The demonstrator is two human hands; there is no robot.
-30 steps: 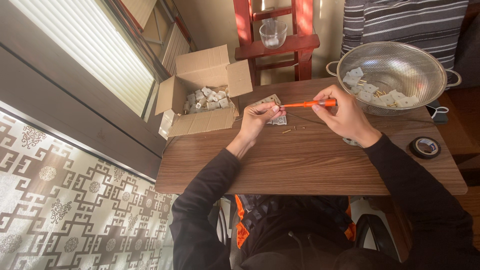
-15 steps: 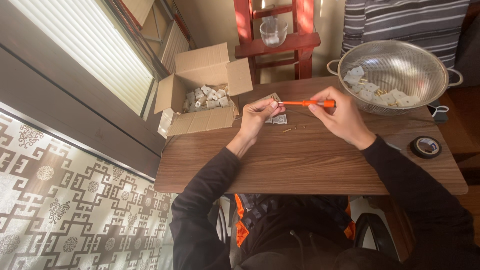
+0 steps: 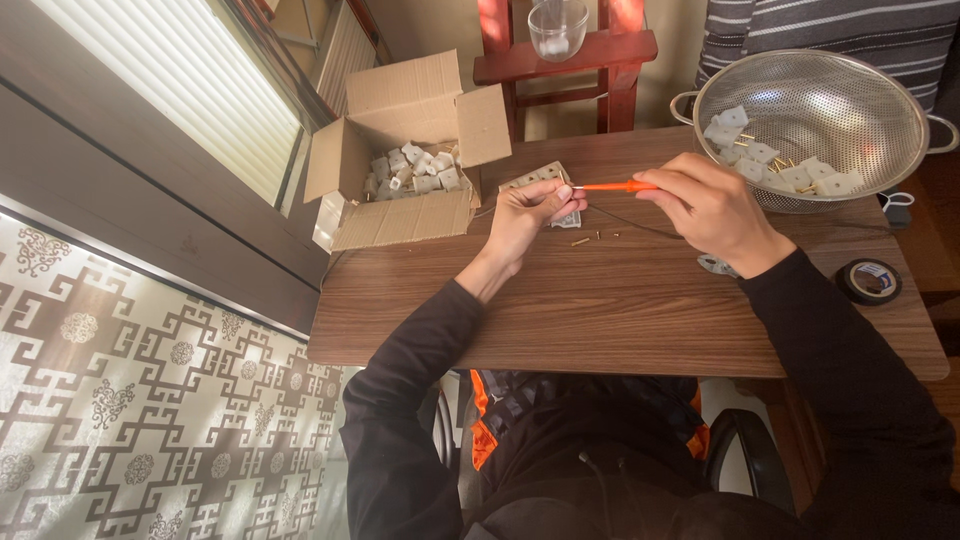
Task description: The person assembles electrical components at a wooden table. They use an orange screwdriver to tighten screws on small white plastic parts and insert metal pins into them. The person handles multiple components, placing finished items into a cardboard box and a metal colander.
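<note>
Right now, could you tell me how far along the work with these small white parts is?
A handful of white parts already lie in the metal colander. The left hand holds one part while the right hand works an orange screwdriver into it. Many more fill the cardboard box.

Bare brown wooden tabletop [image 3: 600, 310] lies open nearer the person; open cardboard box [image 3: 405, 160] and steel mesh colander [image 3: 820, 120] flank the far edge
</note>
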